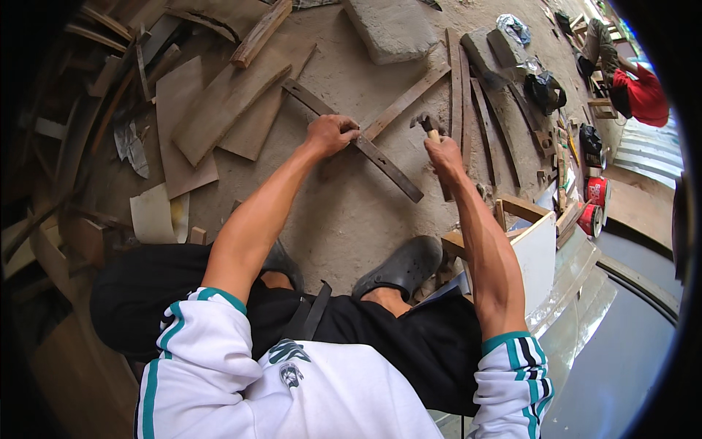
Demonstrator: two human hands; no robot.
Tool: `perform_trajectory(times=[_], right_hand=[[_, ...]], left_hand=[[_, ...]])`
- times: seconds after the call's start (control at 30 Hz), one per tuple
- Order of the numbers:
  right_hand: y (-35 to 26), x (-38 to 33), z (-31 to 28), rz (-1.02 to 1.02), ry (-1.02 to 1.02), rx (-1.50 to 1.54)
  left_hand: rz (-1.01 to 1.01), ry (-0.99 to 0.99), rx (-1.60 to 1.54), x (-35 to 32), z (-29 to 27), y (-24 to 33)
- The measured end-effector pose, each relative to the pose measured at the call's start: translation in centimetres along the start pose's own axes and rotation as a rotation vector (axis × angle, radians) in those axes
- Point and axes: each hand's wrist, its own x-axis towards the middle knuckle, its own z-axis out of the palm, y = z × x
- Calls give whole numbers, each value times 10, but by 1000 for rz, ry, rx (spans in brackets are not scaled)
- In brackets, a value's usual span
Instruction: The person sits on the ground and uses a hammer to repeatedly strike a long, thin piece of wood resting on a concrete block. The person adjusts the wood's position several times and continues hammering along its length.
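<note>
My left hand (330,136) grips a dark wooden strip (391,173) near its middle, with thumb and fingers pinched together. Whether a nail is between the fingertips is too small to tell. A second, lighter wooden strip (409,98) runs up and right from beside those fingers; it meets the dark strip there. To the right, my right hand (446,155) is closed round the handle of a claw hammer (425,123). Its metal head sticks out above the fist, apart from both strips, and part of the handle is hidden by the hand.
Wooden boards (219,117) lie piled at left, a concrete block (387,29) at the top. Long strips (482,124), a wooden frame (523,212) and red cans (591,218) stand at right. My dark clogs (402,265) are below. Another person in red (647,95) is at far right.
</note>
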Motion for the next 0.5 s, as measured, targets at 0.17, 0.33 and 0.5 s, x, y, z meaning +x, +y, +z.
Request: perform_trajectory(times=[0.17, 0.33, 0.5], right_hand=[[-28, -20, 8, 78, -100, 254], [-47, -41, 27, 202, -99, 578], [-24, -51, 52, 210, -16, 560]], left_hand=[[56, -6, -17, 2, 1, -2], [76, -11, -24, -3, -2, -1], [1, -49, 11, -7, -5, 8]])
